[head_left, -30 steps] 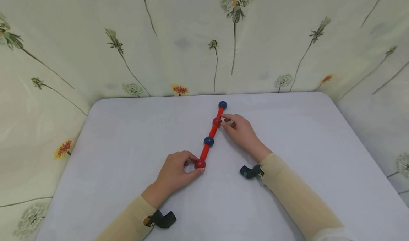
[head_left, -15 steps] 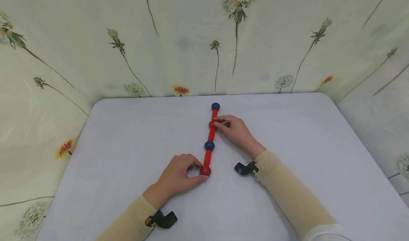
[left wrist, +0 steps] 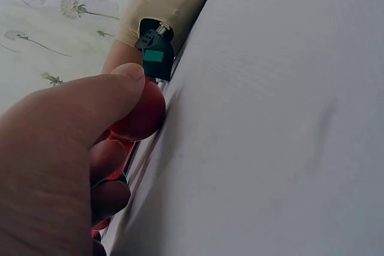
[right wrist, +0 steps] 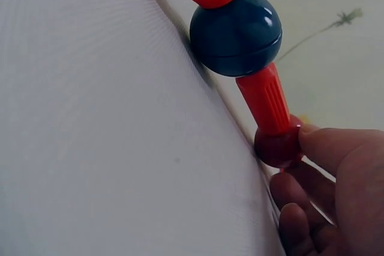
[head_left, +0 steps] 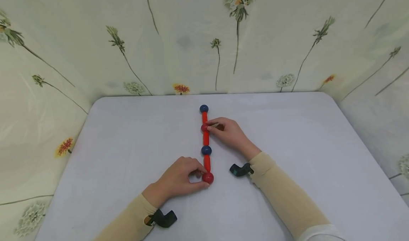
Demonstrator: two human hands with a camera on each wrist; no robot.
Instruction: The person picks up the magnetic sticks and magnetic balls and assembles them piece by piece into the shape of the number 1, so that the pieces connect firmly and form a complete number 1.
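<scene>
A straight chain of balls and ridged red rods (head_left: 206, 138) lies on the white table, running away from the person in the head view. Its near end is a red ball (head_left: 208, 178), which my left hand (head_left: 180, 177) pinches between thumb and fingers. Farther along come a blue ball (head_left: 206, 150), then a second red ball (head_left: 204, 127) pinched by my right hand (head_left: 227, 132). Another blue ball (head_left: 203, 108) forms the far end. In the right wrist view the thumb presses the side of the red ball (right wrist: 279, 147), just past the blue ball (right wrist: 237, 33).
The white table (head_left: 134, 134) ends at a rounded far edge, close beyond the chain's far ball. Behind it hangs a flower-patterned cloth (head_left: 179, 56). Dark wrist cameras stick out from the left sleeve (head_left: 131, 219) and right sleeve (head_left: 284, 191).
The chain has turned from slanting right to pointing nearly straight away. Its far end moved left with my right hand; the near red ball moved slightly right and closer with my left.
</scene>
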